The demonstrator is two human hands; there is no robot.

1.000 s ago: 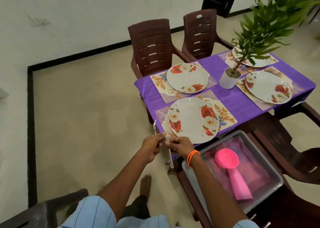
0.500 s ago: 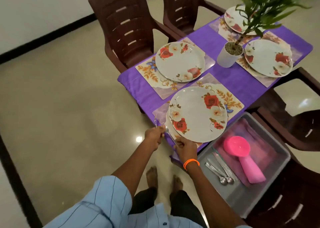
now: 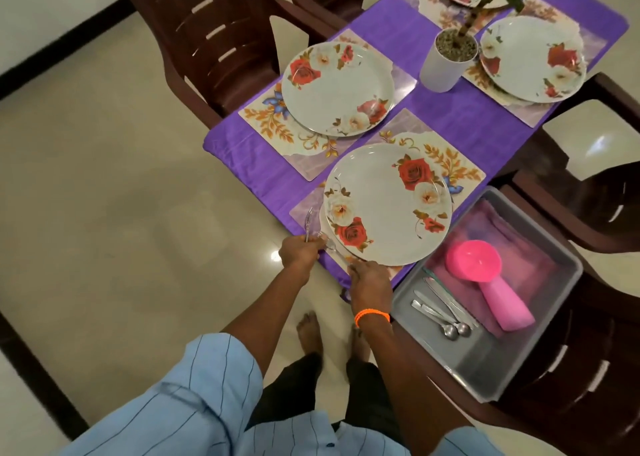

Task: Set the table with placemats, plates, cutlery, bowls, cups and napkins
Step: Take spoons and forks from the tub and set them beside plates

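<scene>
At frame centre, near plate: round, glossy, rose print (image 3: 388, 203)
left hand (image 3: 299, 253): fingers clamped on thin metal fork (image 3: 308, 223)
right hand (image 3: 369, 279): fingers pinching slim shiny utensil (image 3: 334, 251)
tray (image 3: 540, 362): grey plastic, rectangular, lower right

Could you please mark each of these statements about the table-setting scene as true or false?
1. The left hand holds a fork. True.
2. The nearest plate lies on the bare floor. False: it lies on a placemat on the purple cloth.
3. The grey tub holds spoons and a pink scoop. True.
4. The plant pot stands inside the grey tub. False: it stands on the table among the plates.
5. The right hand rests flat on the nearest plate. False: it pinches a utensil beside the plate's near rim.
</scene>
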